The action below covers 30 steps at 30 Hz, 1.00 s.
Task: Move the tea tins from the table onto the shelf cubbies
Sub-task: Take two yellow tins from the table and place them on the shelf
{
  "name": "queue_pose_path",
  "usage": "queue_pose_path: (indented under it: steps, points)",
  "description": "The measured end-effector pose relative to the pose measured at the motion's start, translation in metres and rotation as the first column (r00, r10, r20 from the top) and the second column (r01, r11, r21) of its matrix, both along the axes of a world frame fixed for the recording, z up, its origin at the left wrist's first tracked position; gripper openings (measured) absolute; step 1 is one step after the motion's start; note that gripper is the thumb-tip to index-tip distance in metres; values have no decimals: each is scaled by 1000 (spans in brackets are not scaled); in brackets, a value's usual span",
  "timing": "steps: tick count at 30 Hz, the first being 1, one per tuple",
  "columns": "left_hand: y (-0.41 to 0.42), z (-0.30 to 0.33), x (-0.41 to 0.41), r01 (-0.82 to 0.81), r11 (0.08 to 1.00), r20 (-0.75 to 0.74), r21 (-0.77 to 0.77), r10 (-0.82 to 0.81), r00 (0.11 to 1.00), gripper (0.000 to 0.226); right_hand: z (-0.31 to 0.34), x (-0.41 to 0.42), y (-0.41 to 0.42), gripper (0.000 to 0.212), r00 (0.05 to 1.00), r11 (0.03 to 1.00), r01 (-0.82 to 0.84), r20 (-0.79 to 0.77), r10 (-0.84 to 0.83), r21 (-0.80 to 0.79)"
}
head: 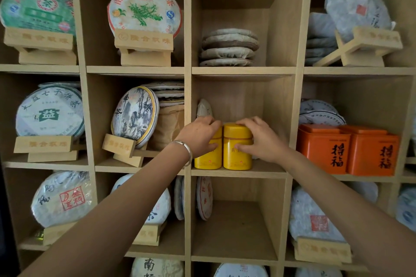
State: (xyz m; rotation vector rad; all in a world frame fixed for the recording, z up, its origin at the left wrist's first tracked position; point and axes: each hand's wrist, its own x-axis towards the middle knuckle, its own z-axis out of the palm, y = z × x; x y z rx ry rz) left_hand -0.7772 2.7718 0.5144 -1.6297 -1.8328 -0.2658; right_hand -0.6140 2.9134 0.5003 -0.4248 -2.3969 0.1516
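Together, both hands grip a pair of tall yellow metal tea tins with rounded corners that stand upright and side by side, touching, on the floor of a middle cubby of the pale wooden shelf unit (243, 172). The left hand (199, 136), with a silver bangle (186, 150) at the wrist, curls its fingers over the lid and its thumb across the front of the left yellow tin (208, 158). The right hand (261, 139) holds the right yellow tin (237, 153) the same way, fingers over the lid, thumb pressed on the front face near the printed characters.

Just behind the left hand, a paper-wrapped tea cake (203, 108) leans against the cubby's left wall. Directly above the grip, in the next cubby up, lies a flat stack of wrapped tea cakes (229, 48). To the right of the right hand, past the divider, two square orange tins with black characters (347, 150) sit side by side. To the left of the left hand, past the other divider, a round cake printed with ink bamboo (135, 116) leans on a small wooden stand (119, 145). Below the grip, the cubby holds one cake with red print (204, 198) standing on edge against its left wall.
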Motion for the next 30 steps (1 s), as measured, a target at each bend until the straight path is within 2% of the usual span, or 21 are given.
queue_pose_path:
  steps: [13,19,23,26,30]
  points:
    - [-1,-3,2,18,1000,61,20,-19,998,58,-8,0,4,66,999,999,-36,-37,36,-4]
    - [-3,2,8,10,1000,114,0,-10,993,60,-3,-1,5,68,1000,999,-13,13,12,39]
    - [-6,8,16,36,998,140,56,-44,989,60,5,3,3,74,998,995,-5,57,-1,97]
    - [-13,12,21,58,993,152,102,-73,986,54,8,9,1,78,1000,993,16,-13,-15,119]
    - [-19,6,33,126,986,138,108,-141,980,45,7,18,-8,71,999,982,9,-47,0,190]
